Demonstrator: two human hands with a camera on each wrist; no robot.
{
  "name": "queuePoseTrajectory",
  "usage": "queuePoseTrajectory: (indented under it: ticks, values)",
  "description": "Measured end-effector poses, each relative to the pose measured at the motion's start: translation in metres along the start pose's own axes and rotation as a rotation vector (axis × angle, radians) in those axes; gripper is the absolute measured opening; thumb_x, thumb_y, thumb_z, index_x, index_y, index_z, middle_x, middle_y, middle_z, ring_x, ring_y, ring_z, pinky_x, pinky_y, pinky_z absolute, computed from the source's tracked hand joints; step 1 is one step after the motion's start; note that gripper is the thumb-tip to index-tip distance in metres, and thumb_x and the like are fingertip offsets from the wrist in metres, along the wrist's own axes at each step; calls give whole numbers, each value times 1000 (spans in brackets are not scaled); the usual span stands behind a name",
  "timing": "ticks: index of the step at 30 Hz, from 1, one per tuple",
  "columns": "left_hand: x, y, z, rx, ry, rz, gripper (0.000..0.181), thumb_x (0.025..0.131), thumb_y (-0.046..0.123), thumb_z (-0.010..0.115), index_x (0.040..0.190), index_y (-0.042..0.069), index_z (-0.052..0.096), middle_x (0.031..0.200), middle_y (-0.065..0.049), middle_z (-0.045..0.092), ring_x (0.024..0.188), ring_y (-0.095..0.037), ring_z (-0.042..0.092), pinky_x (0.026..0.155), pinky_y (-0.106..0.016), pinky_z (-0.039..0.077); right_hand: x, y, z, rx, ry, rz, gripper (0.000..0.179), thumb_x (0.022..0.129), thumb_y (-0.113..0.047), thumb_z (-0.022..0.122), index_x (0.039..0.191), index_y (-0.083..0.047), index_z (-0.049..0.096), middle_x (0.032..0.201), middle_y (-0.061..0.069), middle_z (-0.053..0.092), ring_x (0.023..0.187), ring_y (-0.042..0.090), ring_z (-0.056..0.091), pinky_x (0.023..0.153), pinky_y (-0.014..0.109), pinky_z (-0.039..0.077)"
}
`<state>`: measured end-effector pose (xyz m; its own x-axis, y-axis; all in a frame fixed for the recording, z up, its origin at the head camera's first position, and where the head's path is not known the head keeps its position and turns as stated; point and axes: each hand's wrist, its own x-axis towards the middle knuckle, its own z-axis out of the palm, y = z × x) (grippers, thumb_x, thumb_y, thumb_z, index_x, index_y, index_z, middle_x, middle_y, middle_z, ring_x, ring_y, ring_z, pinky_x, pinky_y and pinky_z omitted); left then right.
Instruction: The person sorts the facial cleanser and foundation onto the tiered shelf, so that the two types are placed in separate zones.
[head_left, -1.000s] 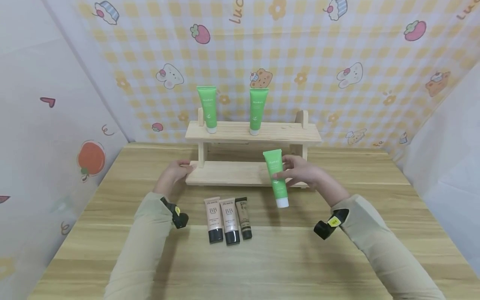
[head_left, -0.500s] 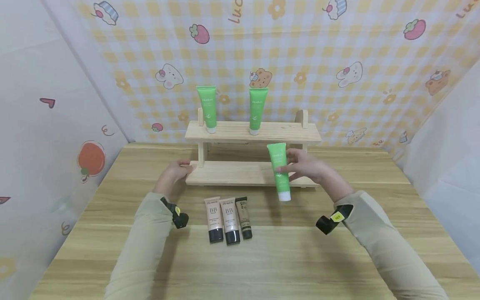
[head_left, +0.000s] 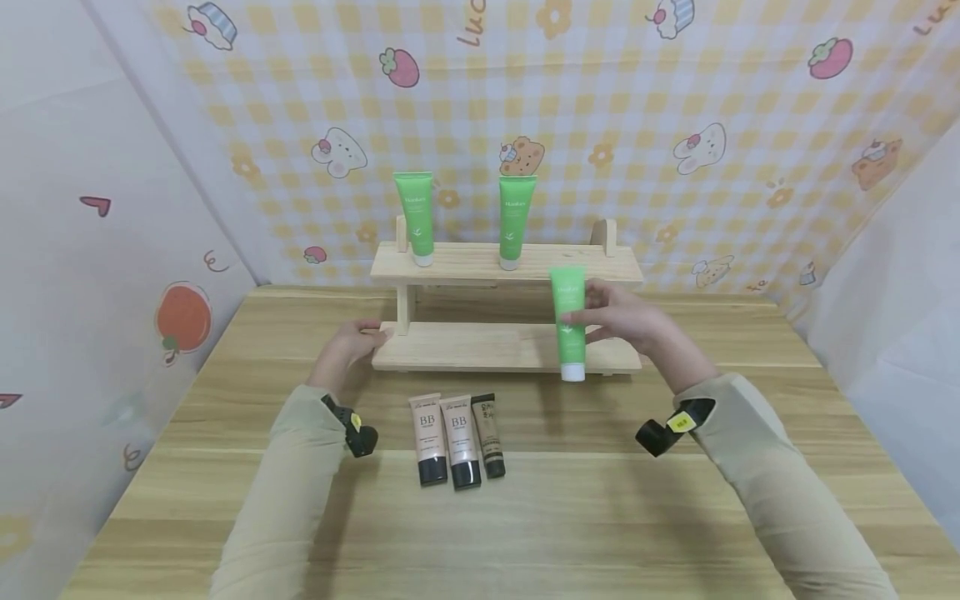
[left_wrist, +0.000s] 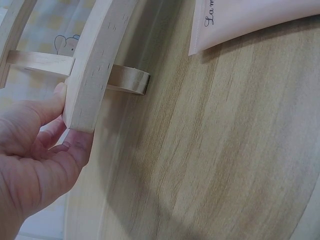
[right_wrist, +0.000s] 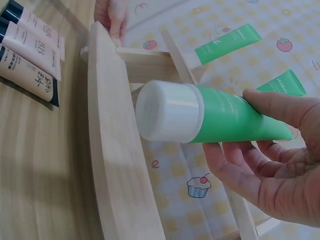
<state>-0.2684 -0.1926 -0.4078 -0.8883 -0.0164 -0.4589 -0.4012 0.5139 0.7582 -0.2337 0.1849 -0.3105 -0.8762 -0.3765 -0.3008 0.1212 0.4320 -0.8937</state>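
Observation:
In my right hand (head_left: 626,315) I hold a green squeeze tube (head_left: 569,312) with its white cap down, thumb on the front and fingers behind. The tube overlaps the right part of the wooden two-tier shelf (head_left: 465,348) in the head view. My left hand (left_wrist: 45,150) grips the left end of the lower board (left_wrist: 92,65), thumb on top and fingers underneath. On the upper board (head_left: 465,265) two more green tubes stand on their caps, a left tube (head_left: 417,218) and a middle tube (head_left: 515,221).
In front of the shelf, two pinkish BB cream tubes (head_left: 459,437) and a slimmer gold-brown tube (head_left: 487,433) lie side by side on the wood-grain table (head_left: 525,533). Behind stands a yellow checked cloth backdrop (head_left: 465,108). A white cloth wall (head_left: 112,208) rises at the left.
My right hand has moved the green tube up and slightly right, from in front of the lower board to over it, and the tube is more upright. The left hand stays in place.

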Motion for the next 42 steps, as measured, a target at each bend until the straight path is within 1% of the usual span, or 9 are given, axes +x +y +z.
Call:
queuePoseTrajectory:
  ticks: [7, 14, 18, 22, 28, 31, 36, 39, 42]
  values:
    - [-1, 2, 0, -11, -1, -15, 55, 96, 27, 45, 141, 1, 29, 140, -25, 36, 127, -34, 39, 108, -41, 32, 0, -7, -8, -5, 41, -25, 56, 88, -10, 57, 133, 4, 27, 121, 21, 47, 94, 16, 58, 84, 37, 53]
    - [-1, 2, 0, -8, 3, -17, 55, 95, 28, 45, 141, 1, 30, 140, -25, 36, 125, -32, 39, 107, -40, 33, 3, -15, -19, 5, 80, -37, 59, 90, -12, 56, 137, 2, 23, 119, 16, 47, 93, 13, 56, 83, 33, 53]
    - [-1, 2, 0, -7, 2, -23, 55, 95, 28, 46, 141, 2, 30, 140, -24, 36, 125, -31, 39, 107, -40, 32, 3, -23, -26, 2, 134, -56, 57, 90, -13, 56, 135, 2, 25, 115, 12, 47, 92, 12, 56, 84, 32, 52]
    - [-1, 1, 0, -21, -9, -16, 56, 95, 28, 46, 141, 1, 28, 140, -24, 36, 125, -32, 39, 107, -40, 33, 3, -32, -31, -11, 197, -63, 56, 90, -14, 57, 136, 0, 27, 119, 14, 45, 99, 17, 53, 86, 34, 52]
    - [1, 0, 0, -22, -17, 2, 56, 95, 26, 46, 142, 1, 27, 140, -25, 36, 126, -33, 40, 107, -39, 33, 7, -42, -38, 23, 240, -37, 63, 92, -13, 53, 142, -3, 17, 139, 21, 33, 119, 30, 43, 96, 40, 46]
    - [1, 1, -1, -12, -15, -2, 56, 95, 27, 46, 142, 2, 27, 140, -25, 36, 127, -33, 39, 108, -40, 32, 11, -45, -41, 40, 261, -34, 62, 92, -12, 52, 142, -1, 16, 138, 21, 33, 121, 30, 41, 100, 43, 43]
    - [-3, 4, -2, 9, -1, -2, 56, 95, 27, 46, 141, 0, 28, 141, -26, 34, 131, -36, 34, 111, -42, 27, 17, -49, -45, 38, 316, -70, 57, 93, -9, 49, 139, 1, 18, 124, 13, 40, 118, 28, 41, 100, 45, 42]
    - [-2, 4, -2, 9, -4, -7, 56, 95, 27, 47, 141, 1, 29, 142, -26, 33, 132, -36, 32, 111, -42, 26, 19, -50, -47, 23, 346, -73, 57, 93, -9, 48, 140, 0, 16, 129, 16, 38, 123, 32, 39, 100, 44, 42]
    - [5, -2, -3, -13, -9, -13, 57, 93, 29, 50, 140, 2, 31, 141, -24, 35, 130, -35, 36, 109, -41, 30, 22, -51, -47, 12, 376, -58, 59, 93, -8, 49, 141, -1, 16, 140, 22, 31, 128, 35, 36, 100, 43, 43]
